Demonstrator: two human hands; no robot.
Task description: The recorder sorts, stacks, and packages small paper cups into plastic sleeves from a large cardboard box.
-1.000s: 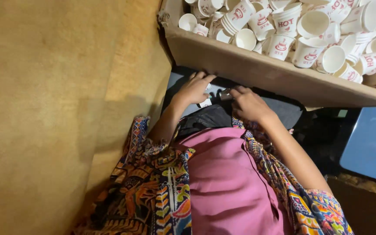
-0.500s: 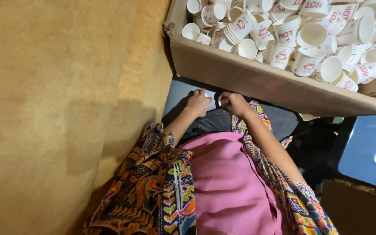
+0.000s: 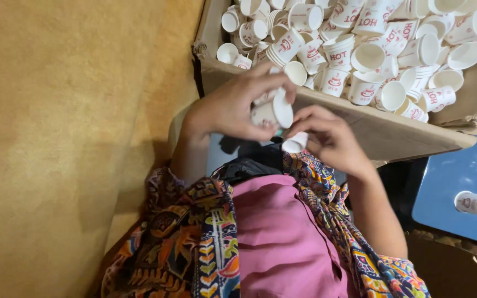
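My left hand [image 3: 233,105] grips a short stack of small white paper cups with red print [image 3: 271,110], held on its side just in front of a cardboard box [image 3: 382,132]. My right hand [image 3: 329,138] pinches a single small white cup [image 3: 295,144] right below the stack's open end. Both hands are close together, nearly touching. The box behind them is filled with several loose cups of the same kind [image 3: 360,49], lying every which way.
A tan wall or board [image 3: 72,138] fills the left side. At right, a blue surface [image 3: 459,182] carries one stack of cups lying on its side [image 3: 475,203]. My pink garment and patterned scarf [image 3: 282,243] fill the lower middle.
Both hands have risen from below the box's edge to in front of it, and now hold cups. The view has moved in closer to the box.
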